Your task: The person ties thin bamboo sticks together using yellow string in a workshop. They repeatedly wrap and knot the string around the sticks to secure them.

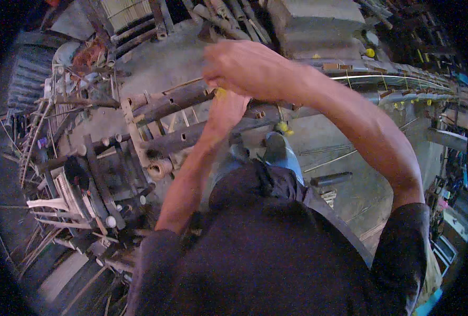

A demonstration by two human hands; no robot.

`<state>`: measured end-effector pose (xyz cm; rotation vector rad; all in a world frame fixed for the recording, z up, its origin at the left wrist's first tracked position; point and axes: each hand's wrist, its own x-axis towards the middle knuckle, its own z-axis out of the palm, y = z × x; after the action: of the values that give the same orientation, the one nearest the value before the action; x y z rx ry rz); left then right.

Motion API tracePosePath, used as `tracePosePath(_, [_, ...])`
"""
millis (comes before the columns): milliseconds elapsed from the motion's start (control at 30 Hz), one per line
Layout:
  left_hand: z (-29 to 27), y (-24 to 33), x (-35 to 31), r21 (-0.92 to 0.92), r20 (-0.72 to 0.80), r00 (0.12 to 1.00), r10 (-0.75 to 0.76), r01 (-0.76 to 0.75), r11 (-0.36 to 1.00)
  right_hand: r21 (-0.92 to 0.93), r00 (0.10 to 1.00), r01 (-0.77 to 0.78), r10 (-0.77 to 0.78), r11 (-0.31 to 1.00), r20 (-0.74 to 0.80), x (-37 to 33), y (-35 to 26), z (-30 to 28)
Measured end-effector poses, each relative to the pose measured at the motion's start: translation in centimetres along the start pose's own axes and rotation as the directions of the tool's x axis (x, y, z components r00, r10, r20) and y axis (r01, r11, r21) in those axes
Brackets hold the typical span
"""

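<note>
Both arms reach forward over a long frame of dark bamboo poles with square holes cut in them. My left hand is closed at the near side of a pole, with a small patch of yellow string at its fingers. Just beyond and above it, my right hand is bent over in a closed shape, its fingertips blurred. What the right fingers hold is hidden. A yellow bundle hangs from the frame to the right of my left hand.
Rightward, the frame carries pale strips with yellow ties. A yellow ball lies beyond it. Cut bamboo lengths are stacked at left, and more poles at the back. A dark bamboo piece rests on the floor near my feet.
</note>
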<state>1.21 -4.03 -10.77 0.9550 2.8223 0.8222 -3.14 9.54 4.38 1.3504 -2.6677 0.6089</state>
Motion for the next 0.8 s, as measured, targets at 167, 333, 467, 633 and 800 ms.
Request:
tracePosePath(167, [-1.6, 0.7, 0.6, -0.064, 0.104, 0.981, -0.162, 0.169, 0.984, -0.092, 0.580, -0.764, 0.742, 0.639, 0.336, 0.0, 5.7, 4.4])
tracePosePath(333, [-1.3, 0.9, 0.6, -0.095, 0.084, 0.981, -0.175, 0.182, 0.979, 0.353, 0.270, -0.848, 0.896, 0.394, -0.352, -0.8, 8.1, 8.6])
tracePosePath(467, [-1.4, 0.1, -0.4, -0.093, 0.031, 0.986, -0.166, 0.168, 0.981, -0.068, 0.540, -0.827, 0.822, 0.558, 0.179, 0.6, 5.7, 6.2])
tracePosePath(633, [-1.6, 1.7, 0.6, -0.104, 0.066, 0.970, -0.234, 0.240, 0.965, 0.524, 0.308, -0.804, 0.951, 0.282, -0.039, -1.5, 10.9, 14.3])
tracePosePath(800, [-1.8, 0.5, -0.7, -0.067, 0.107, 0.913, -0.394, 0.402, 0.913, 0.875, 0.764, -0.209, 0.631, 0.437, -0.133, -3.0, -1.7, 4.3])
